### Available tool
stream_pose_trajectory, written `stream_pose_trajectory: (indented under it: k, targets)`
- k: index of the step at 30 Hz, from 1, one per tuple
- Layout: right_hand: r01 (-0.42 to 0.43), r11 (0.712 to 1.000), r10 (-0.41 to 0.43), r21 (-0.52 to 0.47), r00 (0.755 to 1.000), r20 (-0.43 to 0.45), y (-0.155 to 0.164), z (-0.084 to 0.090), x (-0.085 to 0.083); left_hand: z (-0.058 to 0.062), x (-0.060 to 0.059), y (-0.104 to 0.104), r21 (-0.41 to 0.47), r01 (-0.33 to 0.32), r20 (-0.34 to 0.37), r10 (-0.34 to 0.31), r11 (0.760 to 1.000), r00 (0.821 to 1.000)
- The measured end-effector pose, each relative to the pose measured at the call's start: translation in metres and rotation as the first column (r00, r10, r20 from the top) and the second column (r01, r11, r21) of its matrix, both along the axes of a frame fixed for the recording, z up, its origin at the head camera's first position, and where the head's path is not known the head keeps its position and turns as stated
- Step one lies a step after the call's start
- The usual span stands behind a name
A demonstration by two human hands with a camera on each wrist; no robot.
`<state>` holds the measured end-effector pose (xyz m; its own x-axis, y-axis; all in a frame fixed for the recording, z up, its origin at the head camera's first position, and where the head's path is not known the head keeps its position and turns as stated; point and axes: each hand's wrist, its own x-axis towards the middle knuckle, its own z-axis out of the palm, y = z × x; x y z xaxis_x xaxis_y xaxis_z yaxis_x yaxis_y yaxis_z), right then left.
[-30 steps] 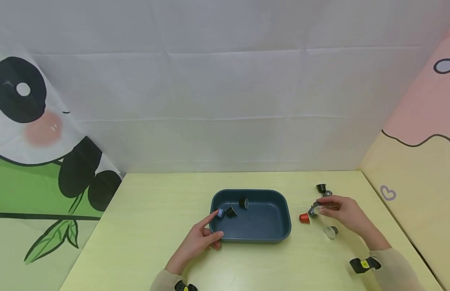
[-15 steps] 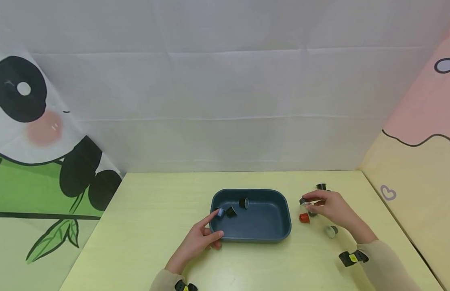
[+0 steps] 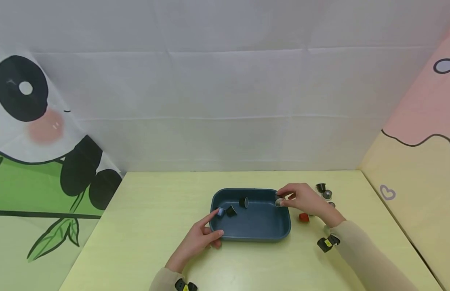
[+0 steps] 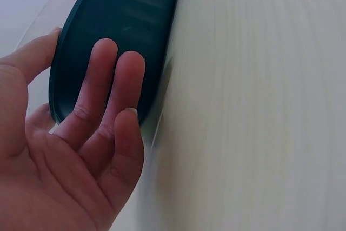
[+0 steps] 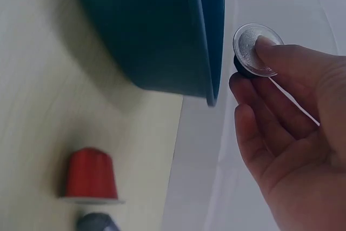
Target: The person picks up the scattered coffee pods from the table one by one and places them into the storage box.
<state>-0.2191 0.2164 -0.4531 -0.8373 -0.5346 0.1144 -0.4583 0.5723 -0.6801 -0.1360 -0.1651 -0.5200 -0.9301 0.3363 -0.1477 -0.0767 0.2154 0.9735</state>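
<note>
A dark blue rectangular tray (image 3: 257, 223) lies on the table. My left hand (image 3: 196, 242) grips its near left corner, the thumb and index finger at the rim; in the left wrist view two fingers (image 4: 130, 77) lie against the outer wall. Inside, toward the left, are a black coffee capsule (image 3: 243, 203), a second black capsule (image 3: 231, 211) and a blue one (image 3: 220, 213) by the left index fingertip. Over the tray's far right corner, my right hand (image 3: 305, 199) pinches a dark coffee capsule (image 5: 250, 50), its silver foil lid under the thumb.
Right of the tray sits a red capsule (image 3: 303, 218), partly behind the right forearm. Farther back are a black capsule (image 3: 321, 187), a grey one (image 3: 327, 195) and another grey one (image 3: 331, 204) half hidden. A white cloth wall (image 3: 225, 145) rises behind the table.
My right hand has carried the pinched capsule left from the loose capsules to over the tray's right side. The left hand and the tray stay in place.
</note>
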Motion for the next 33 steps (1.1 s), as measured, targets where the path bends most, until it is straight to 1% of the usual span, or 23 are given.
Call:
stream_pose_trajectory:
  k: [7,9,12,15,19,21,25,28,33]
  targets:
    - [-0.049,0.999,0.049,0.020,0.999,-0.005,-0.032,0.005,-0.018,0.001,0.001,-0.001,-0.009,-0.003,0.007,0.003,1.000,1.000]
    - [-0.061,0.998,0.061,0.011,0.998,0.002,-0.041,0.006,-0.023,0.000,0.001,-0.002,-0.002,-0.005,0.007,0.005,1.000,1.000]
    - [-0.085,0.996,0.086,-0.036,0.996,0.032,-0.054,0.009,-0.031,0.000,0.000,-0.003,0.004,-0.003,0.003,0.003,1.000,1.000]
    - [-0.088,0.992,0.094,-0.091,0.993,0.072,-0.065,0.010,-0.039,0.000,0.000,-0.003,0.011,-0.003,0.000,0.003,1.000,1.000]
    - [-0.082,0.984,0.099,-0.159,0.990,0.100,-0.076,0.004,-0.046,-0.001,0.001,-0.004,0.025,-0.004,0.003,0.004,1.000,1.000]
    - [-0.086,0.975,0.111,-0.207,0.987,0.115,-0.080,0.000,-0.048,-0.001,0.001,-0.003,0.026,-0.001,-0.001,0.001,1.000,1.000]
    - [-0.039,0.960,0.092,-0.277,0.979,0.179,-0.084,-0.007,-0.050,0.000,0.002,-0.003,0.019,0.005,-0.010,-0.004,1.000,1.000]
    - [-0.001,0.951,0.070,-0.309,0.975,0.211,-0.087,-0.012,-0.053,0.000,0.002,-0.002,0.014,0.008,-0.017,-0.008,1.000,1.000]
    - [-0.003,0.930,0.091,-0.367,0.971,0.223,-0.091,-0.021,-0.056,-0.001,0.002,-0.001,0.013,0.008,-0.012,-0.008,1.000,1.000]
